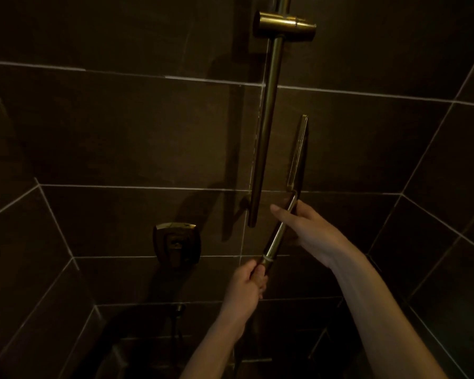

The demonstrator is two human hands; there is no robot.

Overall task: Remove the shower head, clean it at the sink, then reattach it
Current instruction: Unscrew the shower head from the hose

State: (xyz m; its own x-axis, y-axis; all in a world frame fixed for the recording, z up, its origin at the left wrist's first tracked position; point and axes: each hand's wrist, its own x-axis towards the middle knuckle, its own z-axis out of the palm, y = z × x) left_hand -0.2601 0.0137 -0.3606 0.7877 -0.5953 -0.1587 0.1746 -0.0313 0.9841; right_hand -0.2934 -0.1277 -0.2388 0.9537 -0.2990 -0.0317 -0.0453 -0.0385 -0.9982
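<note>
**Shower head held in both hands, off its holder**

Nearest to us, our two bare forearms reach up and forward from the lower edge of the view. Our left hand [248, 283] is curled tightly round the lower end of the brass-coloured handle, just below the ringed joint [267, 259] where the handle meets the fitting under it. What hangs below that fist is lost in shadow; it appears to be the hose, but we cannot confirm this.

Our right hand [301, 228] sits higher on the same handle. Its fingers wrap behind the upper part of the stem and the thumb stretches along the front, pointing left, so the hand grips the handle just below the head.

The shower head [298, 154] is a flat, narrow piece seen edge-on. It stands nearly upright above our right hand, and the handle slopes down-left from it toward our left hand. It lies just to the right of the vertical slide rail [266, 132], apart from it.

Farther up the rail, the cylindrical holder [285, 26] sits crosswise, well above the shower head and holding nothing. Left of the rail's lower end, the mixer control [177, 244] is mounted on the dark tiled wall [121, 127], whose pale grout lines run behind everything.
</note>
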